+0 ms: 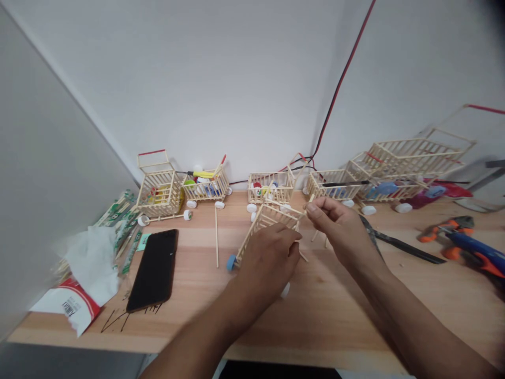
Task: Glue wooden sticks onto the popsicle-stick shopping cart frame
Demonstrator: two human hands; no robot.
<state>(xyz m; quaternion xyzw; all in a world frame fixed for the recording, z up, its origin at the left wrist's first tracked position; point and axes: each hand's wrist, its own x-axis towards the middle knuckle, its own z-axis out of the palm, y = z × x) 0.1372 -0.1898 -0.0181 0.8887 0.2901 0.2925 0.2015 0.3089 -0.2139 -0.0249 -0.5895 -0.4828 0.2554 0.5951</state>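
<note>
My left hand is closed around the near side of a small stick-built cart standing on the wooden table. A blue cap wheel shows at the cart's left, and a white one peeks out below my hand. To the right, my right hand pinches a short thin wooden stick between thumb and forefinger. That stick is by the cart's upper right corner; whether it touches the frame I cannot tell. My left fingertips are partly hidden behind the hand.
Several finished stick carts line the wall, some holding bottle caps. At left lie a phone, tissue and wrapped sticks. A loose stick lies mid-table. At right are a black-handled tool, orange-handled pliers and a blue tool.
</note>
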